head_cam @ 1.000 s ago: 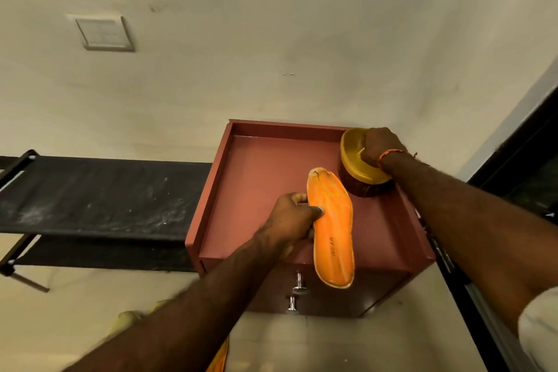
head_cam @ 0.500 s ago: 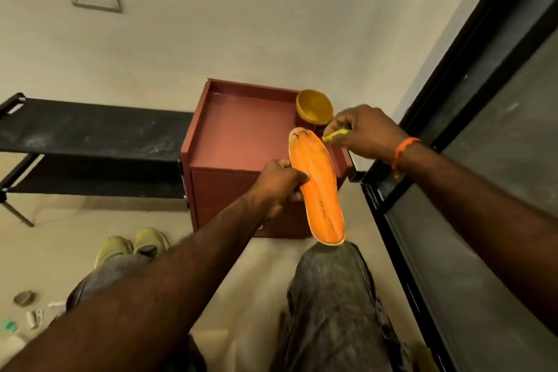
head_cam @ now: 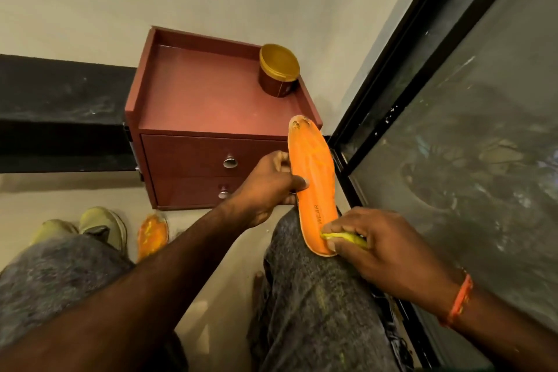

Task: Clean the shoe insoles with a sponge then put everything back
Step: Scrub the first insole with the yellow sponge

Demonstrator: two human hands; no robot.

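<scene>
An orange insole [head_cam: 314, 178] stands lengthwise over my right knee, its worn toe end pointing up. My left hand [head_cam: 268, 187] grips its left edge at mid-length. My right hand [head_cam: 380, 248] pinches a small yellow sponge [head_cam: 344, 238] and presses it on the insole's heel end. A second orange insole [head_cam: 152, 234] lies on the floor beside a pair of olive shoes [head_cam: 90, 228]. A brown tub with a yellow lid [head_cam: 279, 72] sits on the red cabinet's back right corner.
The red two-drawer cabinet [head_cam: 211, 109] stands against the wall ahead. A black bench [head_cam: 60, 106] runs along the left. A black-framed glass door [head_cam: 453, 130] fills the right side. My knees in grey jeans take up the lower frame.
My right hand left the tub on the cabinet, took up the yellow sponge and came down to the insole's heel. The view has dropped as I sat back from the cabinet.
</scene>
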